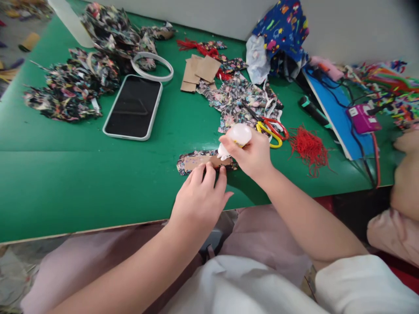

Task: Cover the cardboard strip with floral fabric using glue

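Observation:
A strip of brown cardboard (194,163) lies on a dark floral fabric piece (181,166), whose edges fold up around it. My left hand (203,192) rests on the near edge of this piece, fingers stretched out and pressing down. Wrapped round a white glue bottle (240,134), my right hand (255,153) tips it so its nozzle end points down at the right part of the strip. The nozzle tip is too small to make out. Just beyond that hand lie scissors (269,133) with yellow and red handles, on floral fabric scraps (235,98).
A phone (133,107), a white ring (168,72) and crumpled floral fabric (78,83) are on the left. Cardboard pieces (200,69) lie at the back. Red threads (308,147), a blue board (330,113), cables and a purple box (363,118) are on the right, near another person's arm (407,174).

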Demonstrator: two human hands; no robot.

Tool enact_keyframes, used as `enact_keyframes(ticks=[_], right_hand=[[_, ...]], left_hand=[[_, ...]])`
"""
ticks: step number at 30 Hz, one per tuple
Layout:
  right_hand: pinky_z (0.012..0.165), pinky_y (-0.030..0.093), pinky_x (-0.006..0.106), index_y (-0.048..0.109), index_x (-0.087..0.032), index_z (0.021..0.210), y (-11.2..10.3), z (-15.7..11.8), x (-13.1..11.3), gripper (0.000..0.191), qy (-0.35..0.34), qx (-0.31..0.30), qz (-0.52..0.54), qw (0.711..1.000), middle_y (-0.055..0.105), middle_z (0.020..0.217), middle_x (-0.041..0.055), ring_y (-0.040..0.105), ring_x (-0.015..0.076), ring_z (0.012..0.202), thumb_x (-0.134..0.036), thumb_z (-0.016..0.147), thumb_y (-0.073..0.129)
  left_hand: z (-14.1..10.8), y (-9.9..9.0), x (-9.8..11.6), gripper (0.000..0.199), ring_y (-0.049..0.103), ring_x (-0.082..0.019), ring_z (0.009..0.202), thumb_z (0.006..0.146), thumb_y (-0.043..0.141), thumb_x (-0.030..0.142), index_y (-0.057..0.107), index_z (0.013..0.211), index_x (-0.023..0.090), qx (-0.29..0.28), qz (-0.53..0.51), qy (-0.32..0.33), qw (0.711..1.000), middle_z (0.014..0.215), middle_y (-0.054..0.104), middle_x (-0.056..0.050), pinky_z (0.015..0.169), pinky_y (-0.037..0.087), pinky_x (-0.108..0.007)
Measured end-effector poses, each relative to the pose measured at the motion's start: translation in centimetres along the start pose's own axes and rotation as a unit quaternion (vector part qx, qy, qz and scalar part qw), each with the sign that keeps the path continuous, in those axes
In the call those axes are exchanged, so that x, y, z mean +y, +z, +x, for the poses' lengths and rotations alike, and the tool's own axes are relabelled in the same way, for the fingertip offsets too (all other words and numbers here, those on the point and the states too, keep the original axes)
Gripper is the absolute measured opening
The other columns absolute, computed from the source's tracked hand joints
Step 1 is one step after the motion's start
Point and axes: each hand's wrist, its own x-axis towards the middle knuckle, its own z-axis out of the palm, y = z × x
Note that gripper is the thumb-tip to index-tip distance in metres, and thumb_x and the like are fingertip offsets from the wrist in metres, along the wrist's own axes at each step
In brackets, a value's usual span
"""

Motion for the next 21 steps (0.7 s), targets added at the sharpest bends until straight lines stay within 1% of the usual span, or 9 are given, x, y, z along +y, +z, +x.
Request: enact_keyframes(ticks=[6, 11, 14, 16, 17, 19, 21], right_hand=[[0.054, 0.04, 0.024, 0.055, -0.018, 0.064, -1.2, -0.5, 0.7, 0.032, 0.036, 0.03, -0.005, 0.999, 0.052, 0.055, -0.0029, 0.05, 0.0097, 0.055, -0.048, 0.077, 0.054], [0.056, 0.041, 0.025, 0.055, -0.018, 0.064, -0.5, -0.3, 0.2, 0.033, 0.012, 0.005, 0.001, 1.0, 0.055, 0.057, -0.0019, 0.051, 0.01, 0.056, -0.049, 0.076, 0.055], [0.053, 0.04, 0.025, 0.055, -0.019, 0.062, -0.8, -0.5, 0.3, 0.033, 0.028, 0.008, -0.016, 0.999, 0.055, 0.056, -0.0017, 0.051, 0.0105, 0.055, -0.049, 0.075, 0.056], [0.052, 0.041, 0.025, 0.056, -0.019, 0.063, -1.6, -0.7, 0.8, 0.032, 0.056, 0.037, -0.006, 0.998, 0.056, 0.057, -0.0012, 0.051, 0.0111, 0.055, -0.049, 0.075, 0.056], [0.051, 0.041, 0.026, 0.057, -0.019, 0.065, -2.0, -0.7, 1.2, 0.031, 0.073, 0.062, 0.012, 0.995, 0.056, 0.059, -0.0007, 0.052, 0.0112, 0.054, -0.049, 0.075, 0.056], [0.046, 0.04, 0.025, 0.059, -0.02, 0.073, -2.9, -0.2, 1.9, 0.031, 0.104, 0.12, 0.062, 0.985, 0.057, 0.063, 0.0002, 0.05, 0.0103, 0.049, -0.05, 0.077, 0.052], [0.043, 0.038, 0.025, 0.056, -0.021, 0.083, -3.8, 0.8, 2.4, 0.028, 0.128, 0.169, 0.117, 0.97, 0.057, 0.068, 0.0007, 0.049, 0.0096, 0.047, -0.048, 0.079, 0.05]], left_hand=[[-0.1, 0.1, 0.0, 0.046, 0.054, -0.03, 0.104, 0.083, 0.05, 0.039, 0.054, 0.119, 0.01, 0.011, 0.003, -0.011, 1.0, 0.116, 0.055, -0.021, 0.088, 0.046, -0.04], [0.1, -0.1, 0.0, 0.046, 0.053, -0.03, 0.104, 0.083, 0.05, 0.039, 0.055, 0.118, 0.009, 0.009, 0.002, -0.012, 1.0, 0.113, 0.057, -0.021, 0.087, 0.046, -0.04], [0.1, -0.2, 0.0, 0.046, 0.054, -0.03, 0.104, 0.083, 0.051, 0.038, 0.054, 0.119, 0.009, 0.004, 0.0, -0.015, 1.0, 0.114, 0.056, -0.021, 0.087, 0.046, -0.04], [0.1, -0.3, 0.1, 0.046, 0.054, -0.03, 0.104, 0.083, 0.052, 0.038, 0.054, 0.119, 0.009, -0.003, 0.0, -0.019, 1.0, 0.116, 0.056, -0.022, 0.087, 0.046, -0.04], [0.1, -0.3, 0.1, 0.047, 0.054, -0.031, 0.104, 0.083, 0.052, 0.038, 0.054, 0.119, 0.009, -0.007, 0.0, -0.02, 1.0, 0.116, 0.056, -0.022, 0.086, 0.046, -0.04], [0.2, -0.4, 0.2, 0.047, 0.054, -0.031, 0.104, 0.083, 0.051, 0.038, 0.054, 0.119, 0.009, -0.013, 0.0, -0.022, 1.0, 0.116, 0.056, -0.022, 0.086, 0.046, -0.04], [0.3, -0.4, 0.3, 0.046, 0.055, -0.03, 0.103, 0.083, 0.051, 0.039, 0.054, 0.119, 0.009, -0.012, 0.003, -0.025, 1.0, 0.115, 0.057, -0.022, 0.086, 0.046, -0.04]])
